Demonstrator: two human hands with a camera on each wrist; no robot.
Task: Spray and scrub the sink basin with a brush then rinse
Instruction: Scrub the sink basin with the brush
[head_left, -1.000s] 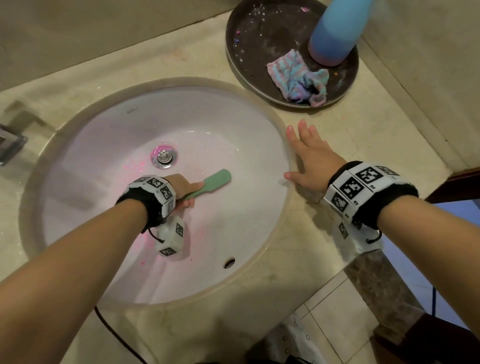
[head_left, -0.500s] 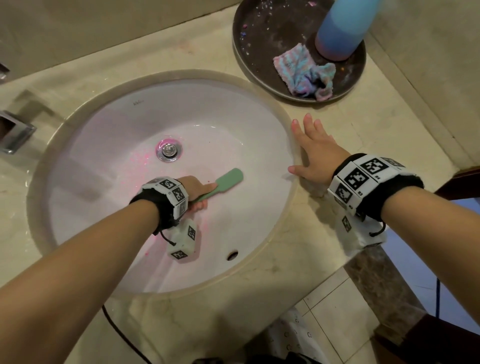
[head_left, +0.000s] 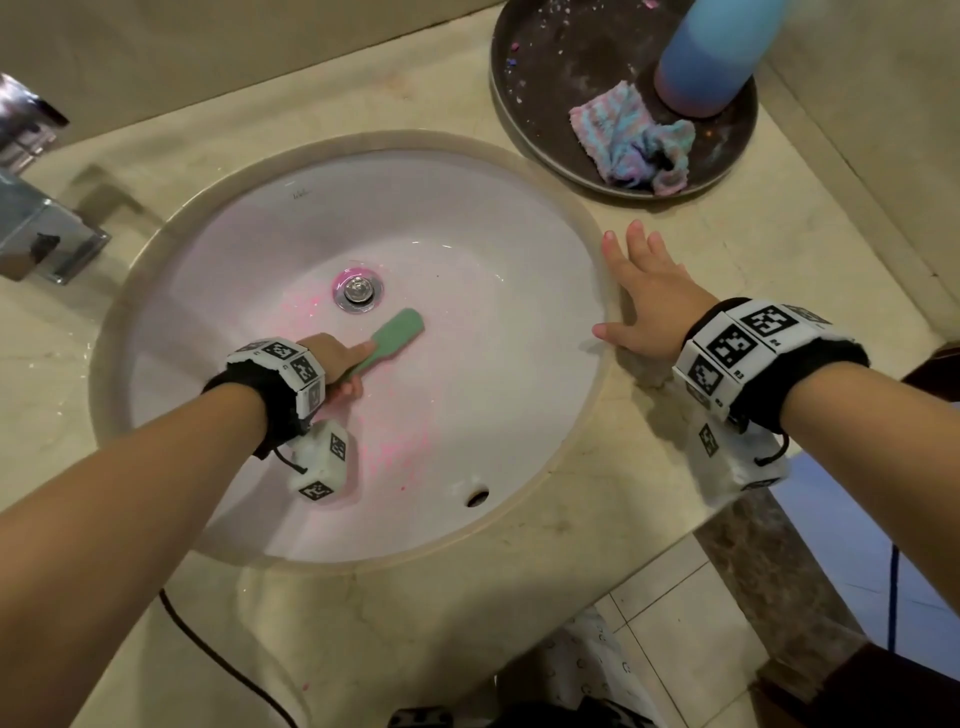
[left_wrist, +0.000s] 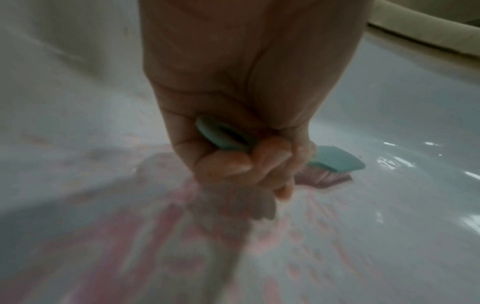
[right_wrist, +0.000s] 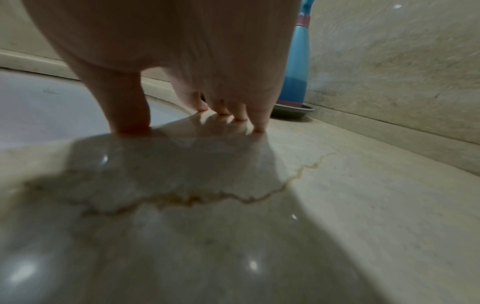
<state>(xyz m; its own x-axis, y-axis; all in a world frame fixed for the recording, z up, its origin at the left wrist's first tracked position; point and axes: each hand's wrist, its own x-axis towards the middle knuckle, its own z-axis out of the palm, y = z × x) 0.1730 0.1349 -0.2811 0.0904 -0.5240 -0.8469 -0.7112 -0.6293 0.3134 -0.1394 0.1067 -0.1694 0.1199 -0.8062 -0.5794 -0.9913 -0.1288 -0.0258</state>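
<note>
Pink soap coats the sink (head_left: 519, 218). Her left hand (head_left: 337, 361) squeezes the brush (head_left: 397, 335); her right hand (head_left: 649, 306) lies flat on the counter's edge. Wet fingers might slip.

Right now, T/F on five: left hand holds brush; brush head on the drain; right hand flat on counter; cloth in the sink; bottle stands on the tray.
1. The left hand grips the brush. True.
2. The brush head sits on the drain. False: just beside it.
3. The right hand lies flat on the counter. True.
4. The cloth is in the sink. False: on the tray.
5. The bottle stands on the tray. True.
</note>
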